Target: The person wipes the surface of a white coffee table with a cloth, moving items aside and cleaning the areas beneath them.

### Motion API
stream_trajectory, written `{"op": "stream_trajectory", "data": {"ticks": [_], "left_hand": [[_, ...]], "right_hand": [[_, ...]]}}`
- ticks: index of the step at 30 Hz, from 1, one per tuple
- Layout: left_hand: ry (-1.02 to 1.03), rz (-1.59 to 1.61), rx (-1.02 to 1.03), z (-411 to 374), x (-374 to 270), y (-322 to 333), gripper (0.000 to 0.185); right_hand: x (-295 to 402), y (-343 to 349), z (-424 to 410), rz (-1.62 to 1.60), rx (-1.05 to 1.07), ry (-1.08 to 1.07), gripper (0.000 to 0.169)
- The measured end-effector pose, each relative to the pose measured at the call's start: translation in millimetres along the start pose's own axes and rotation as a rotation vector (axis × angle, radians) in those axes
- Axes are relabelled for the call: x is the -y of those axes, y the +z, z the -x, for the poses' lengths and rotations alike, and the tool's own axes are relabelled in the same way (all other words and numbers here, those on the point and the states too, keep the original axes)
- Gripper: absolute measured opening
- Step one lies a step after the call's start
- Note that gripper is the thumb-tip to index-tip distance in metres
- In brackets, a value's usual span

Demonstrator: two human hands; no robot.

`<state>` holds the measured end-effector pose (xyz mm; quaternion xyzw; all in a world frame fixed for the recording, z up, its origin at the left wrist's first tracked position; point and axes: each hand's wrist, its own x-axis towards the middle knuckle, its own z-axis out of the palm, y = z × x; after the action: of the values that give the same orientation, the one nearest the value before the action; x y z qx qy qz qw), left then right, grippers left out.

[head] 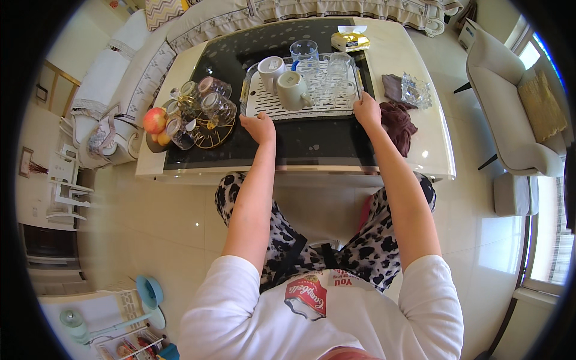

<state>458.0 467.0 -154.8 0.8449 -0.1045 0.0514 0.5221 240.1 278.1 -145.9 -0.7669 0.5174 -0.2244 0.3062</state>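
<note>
Both my hands grip a white slotted draining tray [270,111] on the dark glass top of a coffee table. My left hand [259,127] holds its near left corner, and my right hand [366,109] its near right corner. On the tray's left part, two light ceramic mugs, one white [271,68] and one cream [291,92], stand upside down. Several clear glass cups [338,67] fill its right part, with a larger glass [304,50] at the back. The undersides of the tray's corners are hidden.
Left of the tray, glass jars and cups [218,108] sit on a round black and gold rack [215,137], beside a red and yellow fruit [155,120]. Rightward lie a dark red cloth [398,128], a grey cloth [392,87] and a crystal glass dish [415,90]. A tissue pack [350,41] is behind.
</note>
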Motion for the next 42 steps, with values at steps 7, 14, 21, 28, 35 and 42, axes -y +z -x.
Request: {"op": "stream_trajectory", "data": {"ticks": [7, 14, 21, 28, 35, 42], "left_hand": [[0.022, -0.100, 0.051, -3, 12, -14, 0.065], [0.067, -0.046, 0.089, 5, 23, -32, 0.066], [0.077, 0.060, 0.126, 17, 25, -37, 0.063], [0.112, 0.186, 0.132, 4, 49, -48, 0.049], [0.547, 0.018, -0.029, 51, -35, -70, 0.054], [0.954, 0.138, 0.491, 48, -166, 48, 0.026]], "right_hand": [[-5, -5, 23, 0.008, -0.015, -0.023, 0.033], [-7, -11, 47, -0.002, -0.007, -0.039, 0.032], [-10, -19, 54, 0.000, -0.021, -0.067, 0.030], [-3, -23, 66, -0.016, 0.010, -0.082, 0.031], [-19, -78, 36, -0.007, -0.163, -0.206, 0.026], [-46, -104, 6, 0.183, -0.333, -0.030, 0.044]]}}
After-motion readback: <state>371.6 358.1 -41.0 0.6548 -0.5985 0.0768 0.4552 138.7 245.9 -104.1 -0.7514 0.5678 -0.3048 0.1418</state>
